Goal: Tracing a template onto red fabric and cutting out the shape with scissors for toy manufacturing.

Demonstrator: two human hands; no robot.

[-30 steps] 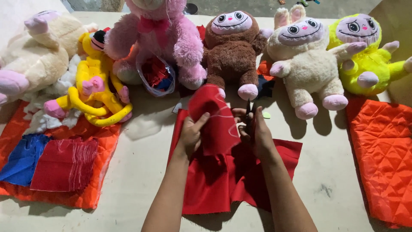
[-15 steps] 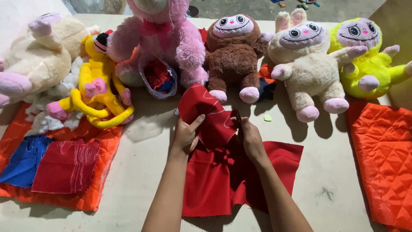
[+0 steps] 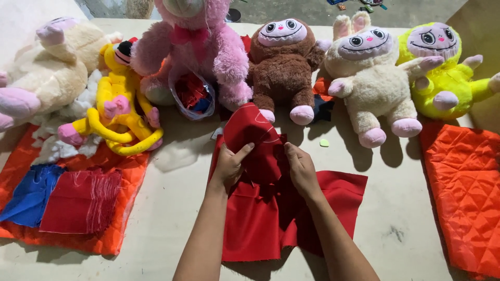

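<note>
My left hand [image 3: 230,165] and my right hand [image 3: 302,169] both grip a red sewn fabric piece [image 3: 254,129] with white stitch lines. It stands up between them, bulging at the top. Under my hands lies a flat red cloth [image 3: 338,200] spread on the beige table [image 3: 172,208]. My left thumb presses into the side of the red piece. My right hand's fingers curl against its lower right edge.
A row of plush toys lines the far side: cream [image 3: 47,73], yellow [image 3: 122,112], pink [image 3: 192,52], brown [image 3: 284,62], cream-white [image 3: 372,78], lime [image 3: 442,73]. A clear bag [image 3: 191,96] sits by the pink one. Orange quilted sheets lie left [image 3: 104,239] and right [image 3: 463,192], with blue and red pieces [image 3: 78,200] on the left one.
My hands have shifted slightly left and down with the red piece. The piece has been turned and reshaped, and its top now bulges more roundly.
</note>
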